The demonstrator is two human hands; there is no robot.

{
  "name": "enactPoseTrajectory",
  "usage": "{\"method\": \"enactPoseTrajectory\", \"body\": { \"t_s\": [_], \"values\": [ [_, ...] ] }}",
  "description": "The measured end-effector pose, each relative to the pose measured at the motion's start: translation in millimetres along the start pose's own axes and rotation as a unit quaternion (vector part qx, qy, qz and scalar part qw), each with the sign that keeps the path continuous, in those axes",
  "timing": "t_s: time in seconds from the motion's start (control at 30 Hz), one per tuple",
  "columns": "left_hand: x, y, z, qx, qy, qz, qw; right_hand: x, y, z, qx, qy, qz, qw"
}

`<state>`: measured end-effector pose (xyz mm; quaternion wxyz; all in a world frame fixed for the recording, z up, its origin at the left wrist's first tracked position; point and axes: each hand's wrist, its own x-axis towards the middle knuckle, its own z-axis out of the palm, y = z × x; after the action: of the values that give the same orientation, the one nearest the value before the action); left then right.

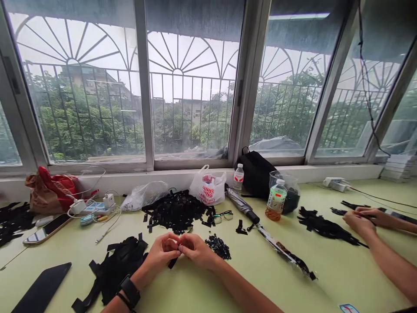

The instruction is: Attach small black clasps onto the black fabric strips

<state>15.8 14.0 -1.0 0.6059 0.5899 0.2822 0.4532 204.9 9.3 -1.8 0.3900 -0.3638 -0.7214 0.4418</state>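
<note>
My left hand [159,253], with a black watch on its wrist, and my right hand [197,251] meet fingertip to fingertip low over the table. Both are closed in a pinch on a small black strip [173,262], whose end shows below the fingers. The fingers hide most of it. Just right of my right hand lies a pile of small dark ring-like parts [219,247]. To the left of my left hand is a heap of black fabric-like strips [122,265]. Beyond both hands spreads a larger pile of short black pieces [177,211].
Glasses [223,216], a folded umbrella [243,206], a drink bottle [276,200] and a white plastic bag [208,184] stand or lie behind. A phone [47,230] and a cabled power strip [94,208] are at left. Another person's hands [366,219] work at right.
</note>
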Motion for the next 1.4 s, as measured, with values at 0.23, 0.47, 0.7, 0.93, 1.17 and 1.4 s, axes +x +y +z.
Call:
{"method": "enactPoseTrajectory", "body": {
  "t_s": [0.23,0.47,0.7,0.93,1.17,1.4],
  "values": [
    [-1.2,12.6,3.1,0.034,0.032,-0.028,0.999,-0.7,-11.5,-2.0,0.041,0.000,0.011,0.999],
    [2.3,7.6,5.7,0.025,0.047,-0.022,0.998,3.6,-2.4,-2.2,0.018,0.083,-0.001,0.996],
    [-0.3,11.9,2.9,-0.081,0.048,-0.071,0.993,4.8,-4.6,-3.7,0.014,0.151,-0.045,0.987],
    [-3.0,18.4,7.7,-0.057,0.052,-0.058,0.995,6.0,-7.0,-0.9,0.061,0.139,-0.020,0.988],
    [2.1,11.6,7.3,0.001,0.076,-0.007,0.997,5.5,-7.7,2.0,0.119,0.104,-0.026,0.987],
    [9.1,-1.7,7.0,0.031,0.098,0.013,0.995,1.8,-14.4,-2.4,0.108,0.100,-0.031,0.989]
  ]
}}
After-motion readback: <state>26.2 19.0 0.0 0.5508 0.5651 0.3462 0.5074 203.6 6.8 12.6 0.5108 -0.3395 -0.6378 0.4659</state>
